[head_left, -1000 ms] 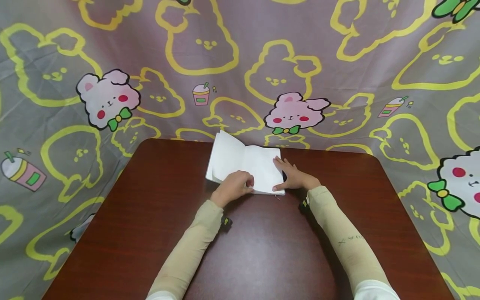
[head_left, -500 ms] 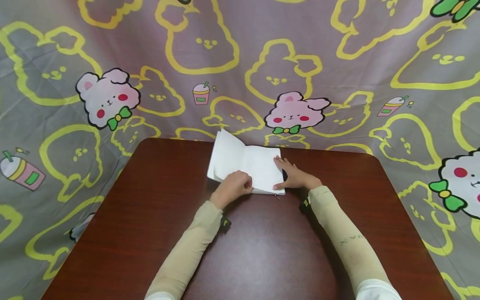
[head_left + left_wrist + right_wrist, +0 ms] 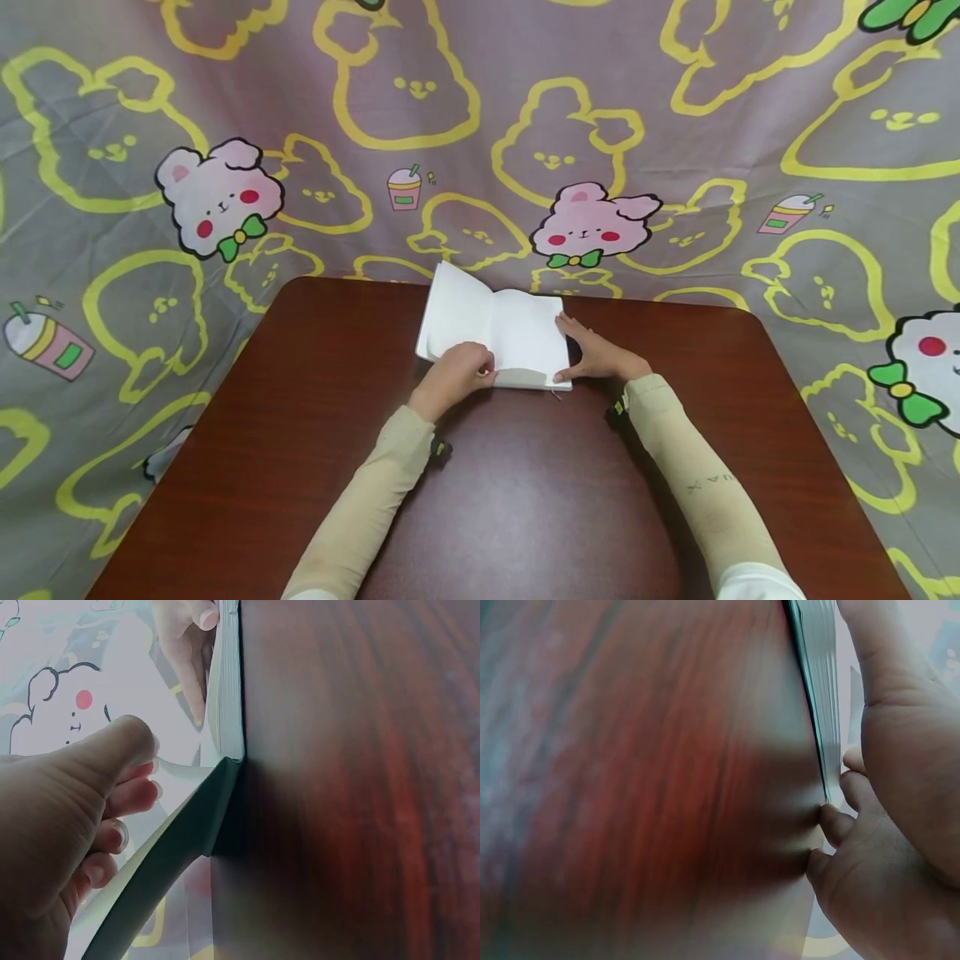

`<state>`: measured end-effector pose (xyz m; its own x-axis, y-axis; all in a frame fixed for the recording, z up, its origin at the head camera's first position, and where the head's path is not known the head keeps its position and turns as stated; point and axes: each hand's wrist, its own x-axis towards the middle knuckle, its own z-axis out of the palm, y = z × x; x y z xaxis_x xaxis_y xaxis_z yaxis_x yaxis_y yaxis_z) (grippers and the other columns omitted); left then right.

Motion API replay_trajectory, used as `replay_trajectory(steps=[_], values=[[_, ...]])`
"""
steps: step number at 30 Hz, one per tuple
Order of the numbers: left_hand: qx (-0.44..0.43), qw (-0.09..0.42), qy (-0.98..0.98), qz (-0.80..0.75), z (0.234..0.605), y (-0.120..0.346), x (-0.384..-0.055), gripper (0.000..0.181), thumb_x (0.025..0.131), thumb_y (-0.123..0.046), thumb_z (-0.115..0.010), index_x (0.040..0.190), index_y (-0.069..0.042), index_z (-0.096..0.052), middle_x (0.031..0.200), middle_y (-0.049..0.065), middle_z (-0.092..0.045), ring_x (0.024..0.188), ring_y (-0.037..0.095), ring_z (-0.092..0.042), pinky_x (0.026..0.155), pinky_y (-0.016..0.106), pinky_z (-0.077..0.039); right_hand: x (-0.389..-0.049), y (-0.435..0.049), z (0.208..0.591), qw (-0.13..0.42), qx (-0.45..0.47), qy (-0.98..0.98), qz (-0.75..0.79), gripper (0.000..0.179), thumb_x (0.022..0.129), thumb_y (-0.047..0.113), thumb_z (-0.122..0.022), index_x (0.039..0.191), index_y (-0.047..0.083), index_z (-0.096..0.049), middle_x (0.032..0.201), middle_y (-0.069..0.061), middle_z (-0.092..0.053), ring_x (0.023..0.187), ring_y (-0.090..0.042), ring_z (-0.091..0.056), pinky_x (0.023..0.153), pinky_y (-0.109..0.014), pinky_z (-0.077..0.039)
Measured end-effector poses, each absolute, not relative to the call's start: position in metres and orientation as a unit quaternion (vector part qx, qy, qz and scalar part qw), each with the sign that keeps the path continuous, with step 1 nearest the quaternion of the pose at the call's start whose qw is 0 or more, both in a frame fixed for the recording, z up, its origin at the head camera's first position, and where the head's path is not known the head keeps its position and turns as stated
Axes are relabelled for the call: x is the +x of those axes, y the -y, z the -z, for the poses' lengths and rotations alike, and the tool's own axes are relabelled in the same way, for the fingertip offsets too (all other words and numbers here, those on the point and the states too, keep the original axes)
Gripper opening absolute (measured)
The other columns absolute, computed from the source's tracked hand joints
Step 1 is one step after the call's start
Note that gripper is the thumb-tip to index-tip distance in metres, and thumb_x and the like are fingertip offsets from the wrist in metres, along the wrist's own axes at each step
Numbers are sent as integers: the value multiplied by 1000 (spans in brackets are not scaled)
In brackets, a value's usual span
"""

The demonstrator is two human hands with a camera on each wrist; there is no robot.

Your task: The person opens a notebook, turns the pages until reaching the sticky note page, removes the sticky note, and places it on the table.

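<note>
A notebook (image 3: 524, 329) with blank white pages lies spread at the far edge of the table, its left cover and leaves tilted up. At its lower edge, near the fold, my left hand (image 3: 454, 377) pinches a page between thumb and curled fingers. In the left wrist view a pale sheet runs from the left hand (image 3: 67, 817) toward the fold, above the dark cover (image 3: 165, 855). My right hand (image 3: 600, 350) lies at the notebook's right edge with its fingers spread and its thumb by the lower right corner. The right wrist view shows fingertips (image 3: 832, 825) beside the page block (image 3: 821, 682).
The dark reddish-brown table (image 3: 510, 500) has rounded far corners. Behind and beside it hangs a grey curtain (image 3: 465, 108) with cartoon bears and rabbits. A thin ribbon end (image 3: 556, 395) sticks out below the notebook's lower right corner.
My left hand has shifted slightly left, and the lower edge of the right-hand page now bows upward. The right hand has slid a little to the right along the notebook's edge.
</note>
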<state>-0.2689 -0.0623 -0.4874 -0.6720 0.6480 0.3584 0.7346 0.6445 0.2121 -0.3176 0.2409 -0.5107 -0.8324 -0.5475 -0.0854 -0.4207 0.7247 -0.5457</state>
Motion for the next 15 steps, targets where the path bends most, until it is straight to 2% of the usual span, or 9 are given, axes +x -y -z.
replay_trajectory(steps=[8,15], values=[[-369,186,892,182,492,66,-263,11,77,-18,-64,67,-14,-62,64,-5,-56,62,12,-51,60,26,-45,-316,-235,508,132,-267,-921,250,118,67,52,-77,149,2,-9,155,-19,-2,140,-41,-1,107,-64,-8],[-322,234,892,212,483,67,-258,12,75,-14,-63,63,-11,-61,61,-4,-54,58,11,-49,55,25,-43,-313,-232,504,143,-252,-925,244,120,66,52,-78,150,4,-6,156,-16,0,141,-39,2,108,-63,-6]])
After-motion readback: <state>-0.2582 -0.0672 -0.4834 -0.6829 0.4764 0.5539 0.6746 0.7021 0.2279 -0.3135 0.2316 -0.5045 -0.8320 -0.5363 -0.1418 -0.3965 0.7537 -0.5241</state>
